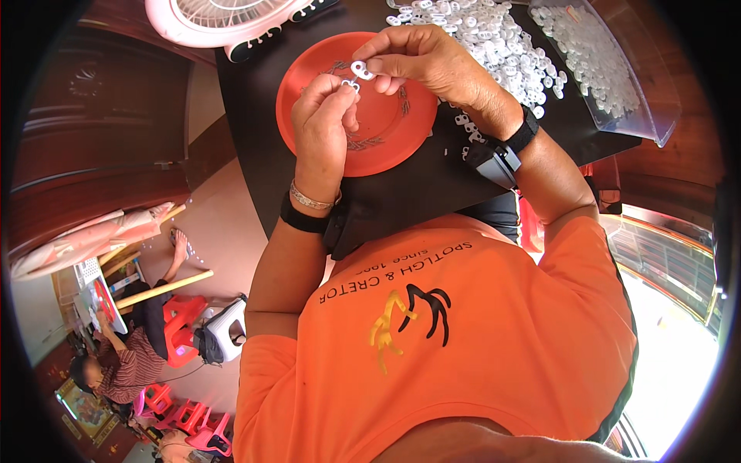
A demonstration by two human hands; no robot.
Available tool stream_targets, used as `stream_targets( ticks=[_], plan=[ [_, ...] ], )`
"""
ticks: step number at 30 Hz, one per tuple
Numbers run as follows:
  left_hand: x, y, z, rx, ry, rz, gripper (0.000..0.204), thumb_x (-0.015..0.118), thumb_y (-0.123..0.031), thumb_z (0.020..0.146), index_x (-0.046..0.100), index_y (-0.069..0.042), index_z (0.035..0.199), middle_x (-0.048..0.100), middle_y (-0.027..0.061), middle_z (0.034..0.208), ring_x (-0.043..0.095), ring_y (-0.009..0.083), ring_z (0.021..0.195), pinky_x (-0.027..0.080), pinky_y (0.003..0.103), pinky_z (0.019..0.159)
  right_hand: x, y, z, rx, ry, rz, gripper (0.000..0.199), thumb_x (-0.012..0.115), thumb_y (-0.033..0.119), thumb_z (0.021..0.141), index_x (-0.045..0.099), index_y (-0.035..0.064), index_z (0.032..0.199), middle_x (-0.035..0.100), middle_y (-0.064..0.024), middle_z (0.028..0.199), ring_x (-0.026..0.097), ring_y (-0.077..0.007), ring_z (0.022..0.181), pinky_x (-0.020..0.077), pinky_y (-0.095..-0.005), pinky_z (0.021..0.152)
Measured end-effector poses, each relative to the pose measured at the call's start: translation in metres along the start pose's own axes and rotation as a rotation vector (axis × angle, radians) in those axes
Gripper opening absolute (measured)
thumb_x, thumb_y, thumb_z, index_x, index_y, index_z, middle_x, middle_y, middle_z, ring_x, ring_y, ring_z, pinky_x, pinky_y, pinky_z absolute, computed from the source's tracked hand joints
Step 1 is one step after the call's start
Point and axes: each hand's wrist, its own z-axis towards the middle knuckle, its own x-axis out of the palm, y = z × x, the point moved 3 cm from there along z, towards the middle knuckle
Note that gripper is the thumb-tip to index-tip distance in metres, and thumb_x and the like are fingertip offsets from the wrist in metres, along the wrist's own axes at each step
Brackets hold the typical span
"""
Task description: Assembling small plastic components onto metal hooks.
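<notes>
Over a round orange-red plate (386, 150), my two hands meet with their fingers pinched. My right hand (423, 63) grips a small white plastic piece with two holes (362, 70) between thumb and fingertips. Close below it, my left hand (320, 123) pinches another small white plastic piece (351, 86). A thin grey bit seems to lie between the two pieces, too small to make out. Small grey metal parts (364, 143) lie in a loose ring inside the plate.
A heap of white two-holed pieces (505, 58) covers the far right of the black table (258, 147). Beside it stands a clear plastic bin (656, 119) of translucent pieces. A pink-and-white fan (231, 27) is at the far left. Another person (139, 363) sits left near red stools (182, 328).
</notes>
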Motion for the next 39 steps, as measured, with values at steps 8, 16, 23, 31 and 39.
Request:
stream_targets(
  ticks=[8,16,23,31,39],
  plan=[
    [0.0,-0.001,0.0,0.019,0.011,0.023,0.014,0.052,-0.011,0.087,0.054,-0.001,0.077,0.051,0.0014,0.069,0.044,0.0065,0.056,0.038,0.022,0.052,0.001,0.001,0.0,0.019,0.017,-0.03,0.02,0.063,0.011,0.087,0.065,-0.0002,0.104,0.068,-0.0046,0.086,0.064,-0.0079,0.072,0.0519,-0.0201,0.066],
    [0.002,-0.001,-0.001,0.025,0.001,-0.037,0.014,0.052,-0.011,0.086,0.054,-0.001,0.077,0.052,0.0022,0.068,0.046,0.0082,0.058,0.04,0.023,0.055,0.002,-0.001,0.0,0.069,0.057,0.136,0.022,0.061,0.01,0.088,0.063,0.0007,0.108,0.067,-0.006,0.094,0.065,-0.0095,0.073,0.0533,-0.0205,0.068],
    [0.003,-0.003,0.0,0.005,-0.019,-0.096,0.014,0.051,-0.01,0.086,0.054,-0.001,0.077,0.053,0.003,0.069,0.048,0.0093,0.058,0.04,0.023,0.056,-0.002,-0.01,0.002,0.106,0.128,0.282,0.024,0.061,0.012,0.089,0.062,-0.0003,0.109,0.067,-0.0062,0.095,0.066,-0.0098,0.074,0.0538,-0.0203,0.069],
    [0.002,-0.001,-0.001,0.027,0.012,-0.008,0.014,0.051,-0.01,0.086,0.055,0.0,0.077,0.051,0.0034,0.067,0.046,0.0088,0.056,0.039,0.023,0.054,0.004,0.0,-0.001,0.069,0.078,0.109,0.022,0.061,0.014,0.09,0.063,0.0002,0.107,0.067,-0.0035,0.091,0.064,-0.0075,0.072,0.0518,-0.0196,0.068],
    [0.003,0.0,-0.003,0.013,-0.009,0.041,0.014,0.051,-0.01,0.086,0.054,0.0,0.077,0.049,0.0008,0.063,0.044,0.0072,0.055,0.035,0.022,0.052,0.008,0.003,-0.004,-0.022,0.033,-0.055,0.018,0.062,0.01,0.089,0.065,-0.0004,0.103,0.067,-0.0027,0.089,0.061,-0.0053,0.071,0.05,-0.0192,0.067]
  ],
)
